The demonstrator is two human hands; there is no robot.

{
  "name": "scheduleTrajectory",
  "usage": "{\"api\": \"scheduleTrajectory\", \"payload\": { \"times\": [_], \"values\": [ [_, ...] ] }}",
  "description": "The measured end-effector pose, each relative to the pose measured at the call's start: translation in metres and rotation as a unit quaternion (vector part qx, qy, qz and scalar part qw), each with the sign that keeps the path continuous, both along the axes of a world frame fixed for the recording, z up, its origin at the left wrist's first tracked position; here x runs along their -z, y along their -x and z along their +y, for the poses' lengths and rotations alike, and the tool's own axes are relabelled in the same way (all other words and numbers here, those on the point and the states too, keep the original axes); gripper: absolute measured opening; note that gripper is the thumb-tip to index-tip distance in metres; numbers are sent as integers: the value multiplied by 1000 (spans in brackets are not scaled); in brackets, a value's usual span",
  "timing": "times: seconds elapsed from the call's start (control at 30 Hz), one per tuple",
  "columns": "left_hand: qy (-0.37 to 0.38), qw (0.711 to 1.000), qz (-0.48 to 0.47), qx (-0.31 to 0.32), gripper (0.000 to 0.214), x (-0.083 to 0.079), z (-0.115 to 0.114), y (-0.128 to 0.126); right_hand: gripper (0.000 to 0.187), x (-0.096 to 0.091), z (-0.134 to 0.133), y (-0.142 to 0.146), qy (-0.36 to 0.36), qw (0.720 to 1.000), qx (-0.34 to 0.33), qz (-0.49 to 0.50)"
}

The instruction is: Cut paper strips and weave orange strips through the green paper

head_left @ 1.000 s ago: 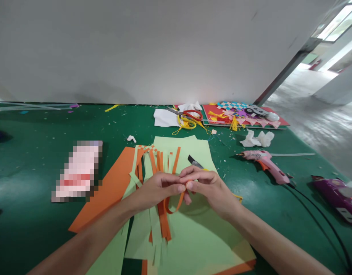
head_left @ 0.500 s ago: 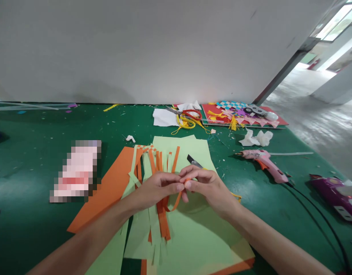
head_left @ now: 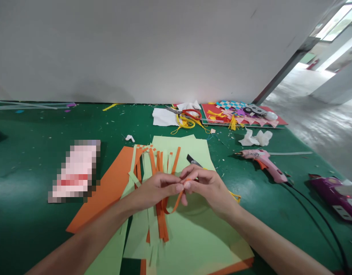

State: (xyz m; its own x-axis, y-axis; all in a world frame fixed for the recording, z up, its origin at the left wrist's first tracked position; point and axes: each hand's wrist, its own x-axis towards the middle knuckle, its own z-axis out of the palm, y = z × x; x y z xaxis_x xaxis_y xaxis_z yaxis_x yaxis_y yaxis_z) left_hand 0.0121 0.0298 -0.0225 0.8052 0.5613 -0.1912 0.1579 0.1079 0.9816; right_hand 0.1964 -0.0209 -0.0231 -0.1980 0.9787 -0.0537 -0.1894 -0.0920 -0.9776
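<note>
My left hand (head_left: 157, 188) and right hand (head_left: 212, 188) each have a closed grip on one orange strip (head_left: 178, 199), fingertips almost touching, above the green paper (head_left: 193, 233) near the front edge of the bench (head_left: 35, 172). I think I should pinch softly and keep it flat, so it won't rip.

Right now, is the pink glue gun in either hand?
No, the pink glue gun lies on the green mat, apart from the left hand and right hand, which both pinch an orange paper strip.

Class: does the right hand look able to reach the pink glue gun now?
Probably yes: only bare mat lies between right hand and glue gun, though it is pinching an orange strip.
</note>
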Motion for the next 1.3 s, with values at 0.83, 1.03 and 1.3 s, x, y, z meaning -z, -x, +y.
{"api": "scheduleTrajectory", "payload": {
  "times": [0.83,1.03,1.3],
  "values": [
    [27,999,-33,18,30,-3,1,0,5,-4,-1,3,-35,999,-2,16],
    [20,999,-39,15,32,-2,1,0,5,-2,-1,0,-52,999,0,4],
    [-4,1000,-1,19,38,2,1,2,10,-4,-2,-1,-68,996,23,-60]
  ]
}}
